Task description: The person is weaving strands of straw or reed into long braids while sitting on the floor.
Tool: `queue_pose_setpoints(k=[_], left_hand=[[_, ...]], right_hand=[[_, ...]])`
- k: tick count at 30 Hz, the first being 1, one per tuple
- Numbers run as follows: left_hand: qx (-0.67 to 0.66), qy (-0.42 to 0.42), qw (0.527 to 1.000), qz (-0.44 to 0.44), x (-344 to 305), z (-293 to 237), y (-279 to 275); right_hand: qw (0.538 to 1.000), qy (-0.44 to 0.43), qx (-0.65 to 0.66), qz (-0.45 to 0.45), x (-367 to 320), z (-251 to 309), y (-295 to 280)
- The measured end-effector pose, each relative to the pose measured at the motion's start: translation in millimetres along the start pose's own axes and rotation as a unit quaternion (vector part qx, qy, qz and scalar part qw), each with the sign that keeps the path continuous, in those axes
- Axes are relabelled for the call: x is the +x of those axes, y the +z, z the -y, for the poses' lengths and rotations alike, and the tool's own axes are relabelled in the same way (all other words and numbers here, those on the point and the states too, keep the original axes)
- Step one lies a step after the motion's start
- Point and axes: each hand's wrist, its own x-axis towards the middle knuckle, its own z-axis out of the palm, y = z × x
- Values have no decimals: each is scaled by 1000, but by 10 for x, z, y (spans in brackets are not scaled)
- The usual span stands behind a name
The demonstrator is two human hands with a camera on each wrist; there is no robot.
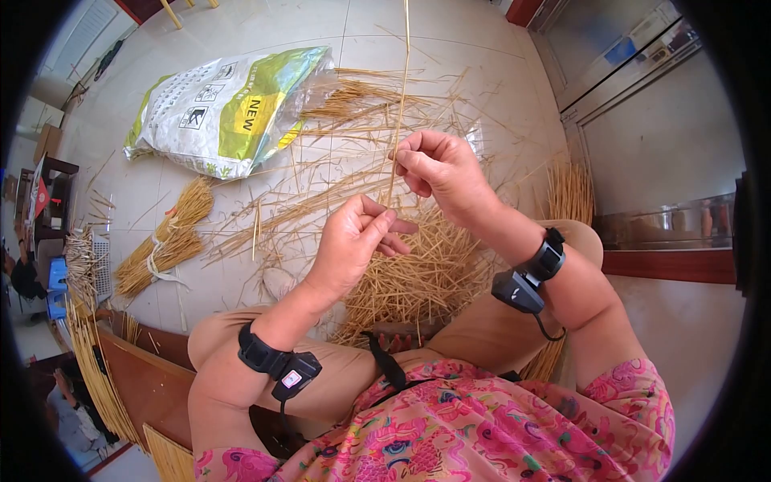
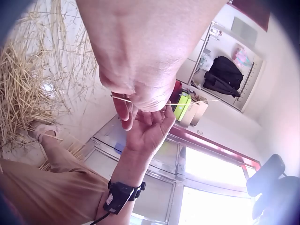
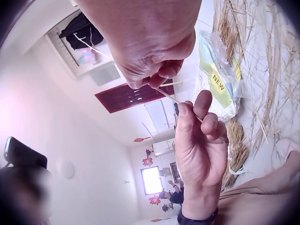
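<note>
One long, thin straw stalk [image 1: 403,80] stands nearly upright in front of the person, its top running past the upper edge of the head view. The right hand [image 1: 446,170] pinches it partway up between thumb and bent fingers. Lower down, the left hand [image 1: 351,241] pinches the stalk near its bottom end between thumb and forefinger, its other fingers spread loosely. In the right wrist view, a short piece of the stalk [image 3: 167,95] spans the gap between the two hands. Below the hands, a heap of cut straw pieces [image 1: 422,277] lies on the floor between the knees.
A white and green plastic bag [image 1: 201,120] with straw sticking out lies at upper left. Tied straw bundles [image 1: 165,245] rest below it. Loose stalks [image 1: 297,201] litter the tiled floor. A metal cabinet [image 1: 650,136] stands at right, a straw bundle [image 1: 570,193] beside it.
</note>
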Motion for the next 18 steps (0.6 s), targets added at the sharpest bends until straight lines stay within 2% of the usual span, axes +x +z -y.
queue_pose_setpoints(k=[9,12,15,18], left_hand=[[12,-1,1000,13,-13,-20,25],[9,4,1000,23,-15,-23,24],[-20,13,999,31,-16,-3,14],[-68,21,997,16,3,9,11]], right_hand=[[1000,1,-3,20,-2,-2,-16],[998,16,27,56,22,-46,-58],[993,70,76,57,9,-13,-32],[993,85,73,46,-19,-36,10]])
